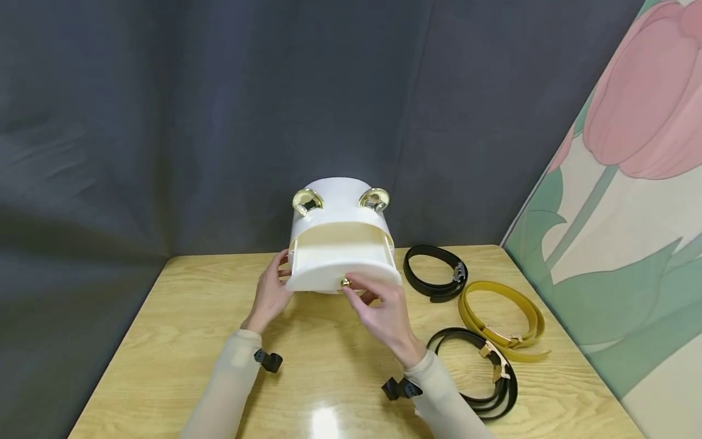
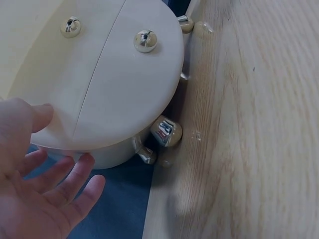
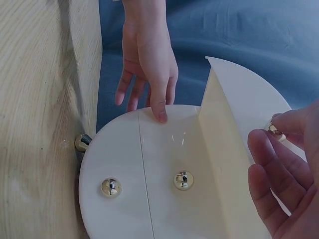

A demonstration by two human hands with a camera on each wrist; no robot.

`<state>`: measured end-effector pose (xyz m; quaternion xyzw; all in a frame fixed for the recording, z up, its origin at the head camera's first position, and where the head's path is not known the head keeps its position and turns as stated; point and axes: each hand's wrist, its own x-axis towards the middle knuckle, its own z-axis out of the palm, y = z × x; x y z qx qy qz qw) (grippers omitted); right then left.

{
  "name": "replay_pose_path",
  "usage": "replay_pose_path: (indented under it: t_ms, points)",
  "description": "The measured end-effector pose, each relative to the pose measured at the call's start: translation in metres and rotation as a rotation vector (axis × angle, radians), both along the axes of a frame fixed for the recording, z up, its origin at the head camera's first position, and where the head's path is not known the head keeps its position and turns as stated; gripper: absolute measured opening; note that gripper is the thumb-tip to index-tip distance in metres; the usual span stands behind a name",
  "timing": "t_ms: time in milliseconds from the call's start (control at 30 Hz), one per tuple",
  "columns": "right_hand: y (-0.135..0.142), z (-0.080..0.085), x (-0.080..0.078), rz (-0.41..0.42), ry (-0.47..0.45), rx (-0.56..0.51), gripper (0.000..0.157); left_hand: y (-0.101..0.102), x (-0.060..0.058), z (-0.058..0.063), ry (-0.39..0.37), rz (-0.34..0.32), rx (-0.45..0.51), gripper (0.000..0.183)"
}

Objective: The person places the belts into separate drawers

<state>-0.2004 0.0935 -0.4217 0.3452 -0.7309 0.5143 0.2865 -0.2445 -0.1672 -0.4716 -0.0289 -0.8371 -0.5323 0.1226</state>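
A white rounded drawer box (image 1: 339,192) stands at the back of the table, with two gold ear-like pieces (image 1: 375,196) on top. Its upper drawer (image 1: 315,279) sticks out toward me, and my right hand (image 1: 386,308) pinches that drawer's gold knob (image 1: 345,282) between thumb and fingers. My left hand (image 1: 271,291) is at the box's left side. Its thumb rests on the front near the edge, while the relaxed fingers spread alongside, as the left wrist view shows. Lower on the front, two gold knobs (image 3: 111,187) sit on panels divided by a seam. Gold ball feet (image 2: 167,131) are underneath.
On the right lie a coiled black belt (image 1: 419,283), a coiled mustard belt (image 1: 534,317) and, nearer me, another black belt (image 1: 510,393) with a gold-toned buckle. A dark curtain (image 1: 219,122) hangs behind the wooden table (image 1: 181,329); a floral panel (image 1: 631,244) borders the right.
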Motion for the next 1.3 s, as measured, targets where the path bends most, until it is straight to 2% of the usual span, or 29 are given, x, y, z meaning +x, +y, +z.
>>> replay_pose_path:
  t_ms: [300, 533, 667, 800, 933, 1300]
  points:
    - [0.002, -0.002, -0.004, -0.002, 0.01, 0.01, 0.024, -0.007, 0.003, 0.004, -0.025, -0.004, 0.017, 0.052]
    - [0.002, -0.006, -0.003, -0.015, 0.02, 0.006, 0.025, -0.01, 0.008, 0.007, -0.026, 0.003, 0.042, 0.048]
    - [0.001, -0.005, -0.003, 0.002, 0.024, 0.009, 0.026, -0.013, 0.014, 0.019, -0.006, 0.02, 0.058, 0.046]
    - [0.0, -0.006, -0.002, 0.02, 0.018, 0.018, 0.027, -0.013, 0.021, 0.034, 0.028, 0.027, 0.135, 0.044]
    - [0.003, -0.007, -0.002, 0.017, 0.009, 0.029, 0.029, -0.007, 0.024, 0.045, 0.047, -0.002, 0.206, 0.045]
    - [0.016, -0.002, 0.004, 0.017, 0.02, 0.057, 0.031, 0.0, 0.03, 0.065, 0.006, -0.085, 0.256, 0.051]
